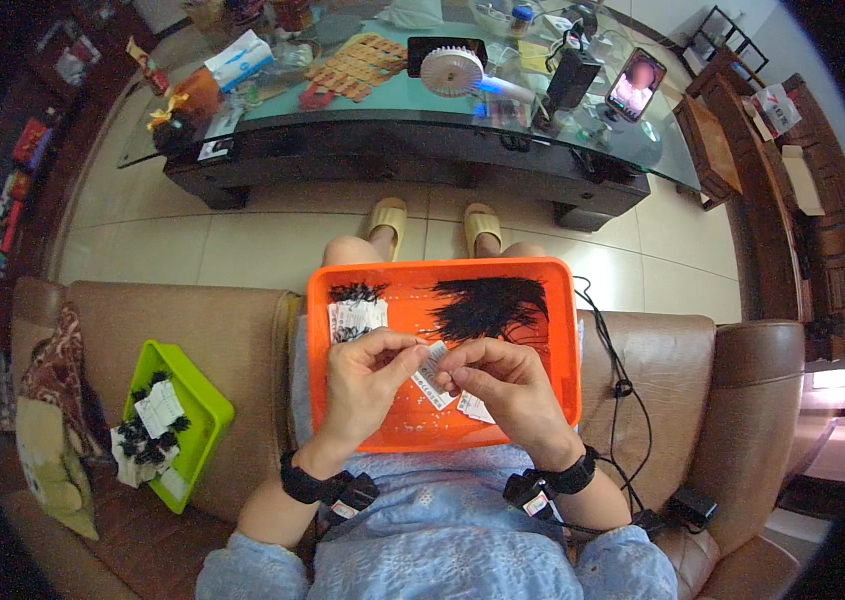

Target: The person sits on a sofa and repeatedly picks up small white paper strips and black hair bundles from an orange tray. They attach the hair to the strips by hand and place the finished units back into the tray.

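Observation:
An orange tray (448,438) rests across my lap. Above its middle, my left hand (368,380) and my right hand (513,395) meet with pinched fingers at a small white printed tag (432,388). My left thumb and forefinger grip the tag's upper left side, and my right fingertips close on its right side. Any thin cord between the fingertips is too fine to make out. Far right in the tray lies a bundle of loose black strings (493,305). At the far left are stacked white tags (358,318) with black strings. More white tags (475,407) lie partly under my right hand.
On the sofa (253,400) to my left, a tilted green tray (205,425) holds strung tags. A black cable (633,440) runs along my right. Ahead stands a glass table (353,115) with a white handheld fan (453,72) and a phone (636,85).

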Demonstrator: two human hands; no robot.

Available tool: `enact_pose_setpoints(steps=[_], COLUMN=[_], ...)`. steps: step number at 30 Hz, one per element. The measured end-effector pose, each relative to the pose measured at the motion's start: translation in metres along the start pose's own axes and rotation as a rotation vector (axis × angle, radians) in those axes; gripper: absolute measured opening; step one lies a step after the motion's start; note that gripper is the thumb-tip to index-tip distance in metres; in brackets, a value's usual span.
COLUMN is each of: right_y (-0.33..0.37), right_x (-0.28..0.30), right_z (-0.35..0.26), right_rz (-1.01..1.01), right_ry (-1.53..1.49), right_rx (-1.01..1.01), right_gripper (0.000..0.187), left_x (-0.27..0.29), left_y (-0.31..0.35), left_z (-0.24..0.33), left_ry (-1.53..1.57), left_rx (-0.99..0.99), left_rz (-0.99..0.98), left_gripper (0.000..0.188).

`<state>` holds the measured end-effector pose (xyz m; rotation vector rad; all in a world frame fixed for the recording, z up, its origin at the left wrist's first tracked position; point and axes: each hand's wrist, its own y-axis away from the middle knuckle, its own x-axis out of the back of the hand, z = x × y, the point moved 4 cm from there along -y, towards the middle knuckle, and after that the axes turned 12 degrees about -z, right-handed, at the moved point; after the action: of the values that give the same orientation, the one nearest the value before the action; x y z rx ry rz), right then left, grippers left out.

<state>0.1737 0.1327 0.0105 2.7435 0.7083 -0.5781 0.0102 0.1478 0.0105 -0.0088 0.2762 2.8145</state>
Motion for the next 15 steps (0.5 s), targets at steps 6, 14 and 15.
enact_pose_setpoints(steps=[6, 14, 15], right_y=[-0.003, -0.006, -0.006], right_x=[0.002, 0.003, 0.003], right_z=[0.004, 0.013, 0.013], right_rz=[0.142, 0.239, 0.248], right_ry=[0.086, 0.292, 0.319], right_rx=[0.008, -0.018, -0.022], right_gripper=[0.010, 0.006, 0.006], left_x=[-0.001, -0.001, -0.002], left_y=[0.003, -0.004, -0.004], left_z=[-0.007, -0.013, -0.013], left_ry=[0.078, 0.093, 0.122], left_rx=[0.116, -0.052, -0.054], left_rz=[0.054, -0.029, -0.032], left_gripper=[0.009, 0.009, 0.009])
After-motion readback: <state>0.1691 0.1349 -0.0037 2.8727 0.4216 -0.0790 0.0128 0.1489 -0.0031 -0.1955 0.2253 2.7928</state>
